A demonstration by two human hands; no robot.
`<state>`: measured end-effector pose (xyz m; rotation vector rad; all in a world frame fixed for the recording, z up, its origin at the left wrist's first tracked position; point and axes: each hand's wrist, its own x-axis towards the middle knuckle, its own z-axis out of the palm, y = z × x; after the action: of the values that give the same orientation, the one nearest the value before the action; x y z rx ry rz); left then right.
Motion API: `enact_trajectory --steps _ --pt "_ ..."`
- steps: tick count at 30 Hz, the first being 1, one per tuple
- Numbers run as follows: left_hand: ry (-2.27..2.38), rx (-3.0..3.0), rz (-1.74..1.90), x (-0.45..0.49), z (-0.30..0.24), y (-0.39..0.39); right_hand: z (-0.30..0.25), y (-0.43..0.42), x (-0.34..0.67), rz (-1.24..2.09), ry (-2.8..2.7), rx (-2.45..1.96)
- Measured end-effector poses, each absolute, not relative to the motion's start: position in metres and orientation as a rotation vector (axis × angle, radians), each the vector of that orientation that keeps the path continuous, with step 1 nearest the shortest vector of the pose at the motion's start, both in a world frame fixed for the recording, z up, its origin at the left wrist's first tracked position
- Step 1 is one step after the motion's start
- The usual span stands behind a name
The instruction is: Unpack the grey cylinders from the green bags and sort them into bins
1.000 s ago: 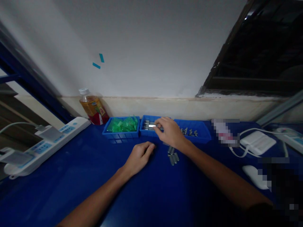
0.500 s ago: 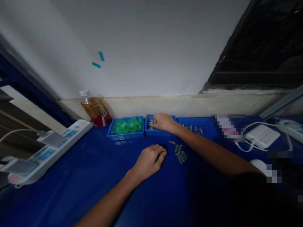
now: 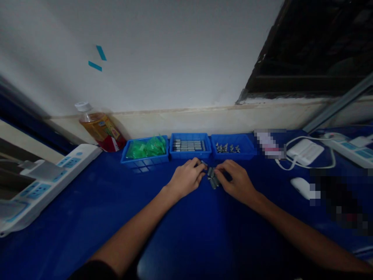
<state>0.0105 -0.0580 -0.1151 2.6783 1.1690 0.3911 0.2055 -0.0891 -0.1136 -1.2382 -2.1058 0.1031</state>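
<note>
A small heap of grey metal cylinders (image 3: 212, 179) lies on the blue table (image 3: 87, 210) just in front of three blue bins. My left hand (image 3: 186, 179) rests at the heap's left side, fingers curled and touching the pieces. At the right side my right hand (image 3: 237, 182) has its fingers curled onto the heap. The middle bin (image 3: 190, 146) holds rows of the same grey cylinders. The left bin (image 3: 145, 151) holds green plastic bags. The right bin (image 3: 233, 148) holds small metal screws.
A bottle of amber drink (image 3: 100, 130) stands against the wall left of the bins. A white power strip (image 3: 43, 179) runs along the left. At the right are a white charger with cable (image 3: 304, 151), a white mouse (image 3: 301, 187) and another power strip (image 3: 349, 146).
My right hand has come back out of the middle bin to the heap on the table. My left hand slid forward to the heap. The view shifted.
</note>
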Motion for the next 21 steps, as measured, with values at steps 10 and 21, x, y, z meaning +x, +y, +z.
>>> enact_trajectory --steps 10,21 --pt "1.416 2.584 0.445 0.014 -0.125 -0.054 -0.135 -0.074 0.200 0.150 -2.277 -1.303" --pt "1.036 2.464 0.662 0.010 -0.121 -0.057 -0.134 -0.074 0.199 0.205 -2.174 -1.177"
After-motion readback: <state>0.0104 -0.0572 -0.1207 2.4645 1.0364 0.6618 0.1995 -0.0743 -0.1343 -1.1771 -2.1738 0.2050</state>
